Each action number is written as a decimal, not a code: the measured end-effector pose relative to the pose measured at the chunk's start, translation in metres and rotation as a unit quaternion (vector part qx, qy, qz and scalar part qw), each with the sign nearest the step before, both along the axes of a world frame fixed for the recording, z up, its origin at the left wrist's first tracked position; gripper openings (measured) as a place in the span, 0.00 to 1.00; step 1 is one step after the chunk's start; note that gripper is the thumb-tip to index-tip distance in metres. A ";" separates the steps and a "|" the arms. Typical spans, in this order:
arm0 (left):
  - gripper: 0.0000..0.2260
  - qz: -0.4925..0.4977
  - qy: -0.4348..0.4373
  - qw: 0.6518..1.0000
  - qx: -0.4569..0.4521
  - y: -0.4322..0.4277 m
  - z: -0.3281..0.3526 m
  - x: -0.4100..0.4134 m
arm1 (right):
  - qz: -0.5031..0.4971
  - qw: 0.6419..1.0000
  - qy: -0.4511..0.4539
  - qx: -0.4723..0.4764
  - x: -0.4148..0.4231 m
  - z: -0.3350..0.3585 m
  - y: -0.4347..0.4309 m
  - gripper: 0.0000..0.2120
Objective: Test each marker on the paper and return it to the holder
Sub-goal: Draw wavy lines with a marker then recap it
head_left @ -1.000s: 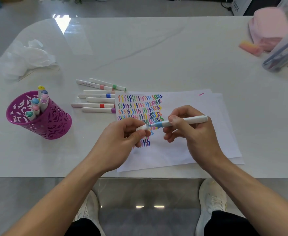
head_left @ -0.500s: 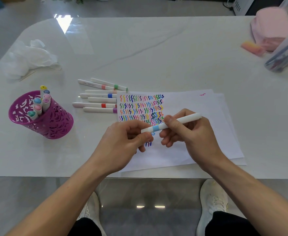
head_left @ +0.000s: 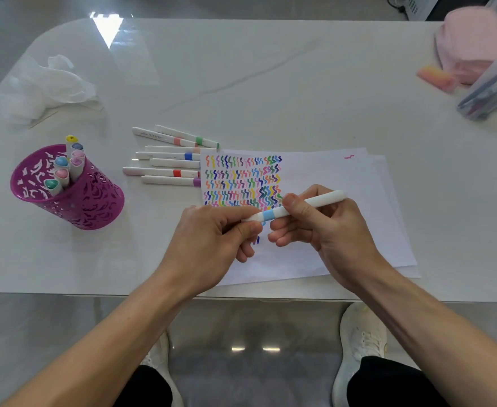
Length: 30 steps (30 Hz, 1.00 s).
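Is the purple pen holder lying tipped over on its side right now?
No, the purple holder stands upright on the table, with several markers sticking out of its open top.

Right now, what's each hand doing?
Left hand: closed on the cap end of the marker.
Right hand: closed on the marker's barrel.

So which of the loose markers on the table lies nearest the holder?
The red-banded marker: its pale pink end reaches furthest left toward the purple holder. The other loose markers, like the blue-banded one and the purple-tipped one, stop further right.
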<state>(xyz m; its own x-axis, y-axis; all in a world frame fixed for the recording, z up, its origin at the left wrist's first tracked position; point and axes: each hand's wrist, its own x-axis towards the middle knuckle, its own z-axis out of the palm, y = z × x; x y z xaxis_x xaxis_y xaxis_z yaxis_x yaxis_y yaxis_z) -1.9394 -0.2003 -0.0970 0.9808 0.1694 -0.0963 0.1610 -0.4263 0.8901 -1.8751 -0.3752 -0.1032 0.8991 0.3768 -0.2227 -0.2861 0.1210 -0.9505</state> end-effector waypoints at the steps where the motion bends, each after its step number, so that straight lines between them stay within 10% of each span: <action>1: 0.05 0.000 -0.001 1.000 0.000 0.000 0.000 0.000 | 0.001 1.000 0.001 0.001 0.000 0.000 0.000 0.12; 14: 0.05 0.006 -0.011 1.000 -0.003 -0.001 0.001 0.000 | 0.007 1.000 0.011 0.016 -0.002 -0.001 0.002 0.12; 23: 0.09 0.141 -0.059 0.942 -0.300 0.009 0.008 0.013 | -0.023 0.998 0.043 0.030 0.010 -0.005 -0.001 0.11; 30: 0.05 0.207 -0.189 0.948 -0.148 0.032 0.016 0.015 | -0.035 0.947 -0.195 -0.253 0.014 -0.027 -0.008 0.09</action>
